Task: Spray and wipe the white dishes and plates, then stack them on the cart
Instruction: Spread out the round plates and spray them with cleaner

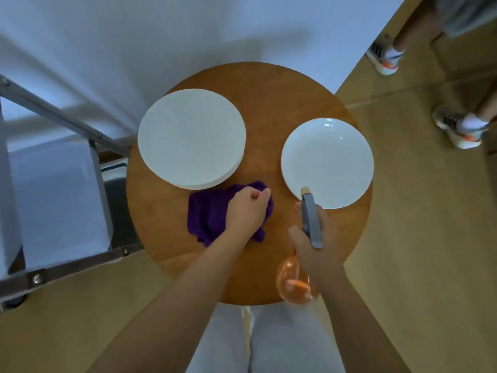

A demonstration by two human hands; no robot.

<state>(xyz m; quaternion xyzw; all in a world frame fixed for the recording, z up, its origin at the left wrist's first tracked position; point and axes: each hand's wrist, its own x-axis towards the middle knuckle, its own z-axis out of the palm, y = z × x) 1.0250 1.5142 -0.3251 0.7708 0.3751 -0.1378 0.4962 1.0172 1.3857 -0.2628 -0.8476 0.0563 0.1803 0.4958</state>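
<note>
A round wooden table (269,103) with a smooth, warm brown top carries two sets of white dishes. At its far left sits a stack of matte white round plates (191,138), the edges of the lower plates showing beneath the top one. At the right lies a glossy white shallow dish (327,162), its rim close to the table's right edge. Between them, nearer the person, a crumpled purple cloth (209,214) of soft, fuzzy weave lies just below the stack. The left hand (247,211) rests on the cloth with its fingers curled into the fabric, gripping it. The right hand (314,238) holds a spray bottle (311,219) with a grey trigger head, a pale nozzle tip and a clear orange-tinted round body; the fingers are wrapped around its neck, and the nozzle points over the near rim of the dish. To the left stands a metal cart (61,117) with grey bars and a pale surface, close to the table's edge. On the tan floor at the right, another person's feet in sneakers (457,127) stand well apart from the table.
</note>
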